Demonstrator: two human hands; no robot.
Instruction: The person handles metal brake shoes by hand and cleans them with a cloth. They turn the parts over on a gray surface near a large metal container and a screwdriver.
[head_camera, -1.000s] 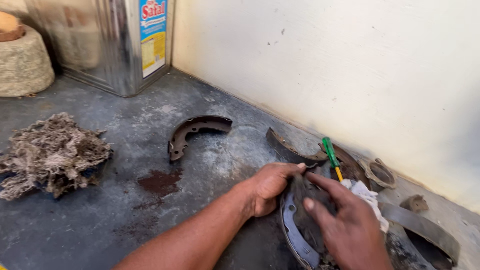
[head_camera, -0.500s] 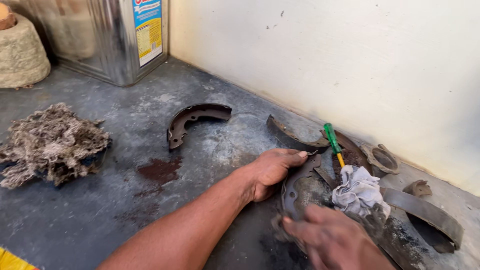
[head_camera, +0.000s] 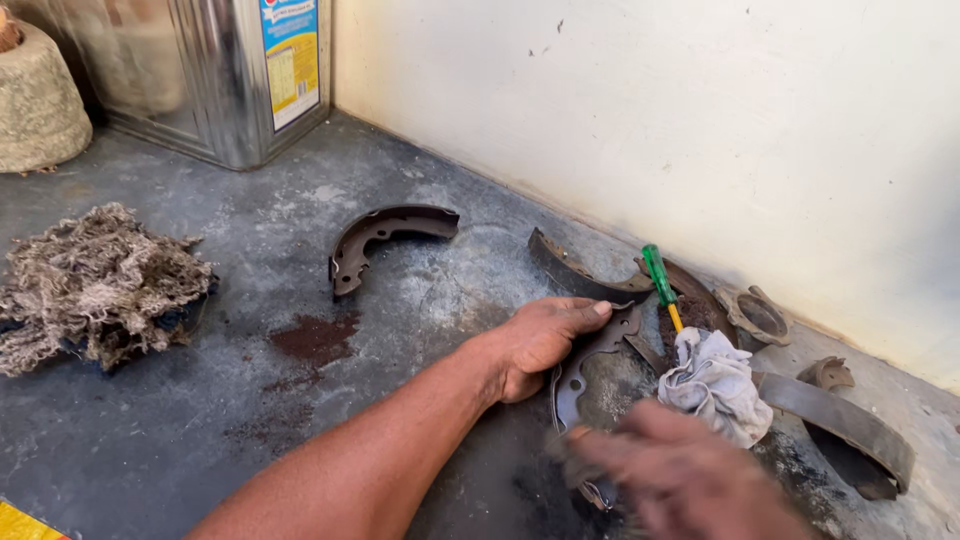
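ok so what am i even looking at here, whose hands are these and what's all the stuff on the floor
One camera, worn on a person's head, looks down at their own two bare hands; there is no machine. The left hand rests flat on a curved metal brake shoe lying on the grey floor. The right hand is blurred at the bottom edge, beside a crumpled white rag; whether it grips anything cannot be told. A green-handled screwdriver lies just behind the rag. Another brake shoe lies apart to the left, more curved parts sit near the wall, and a pile of fibre waste and a metal tin are further left.
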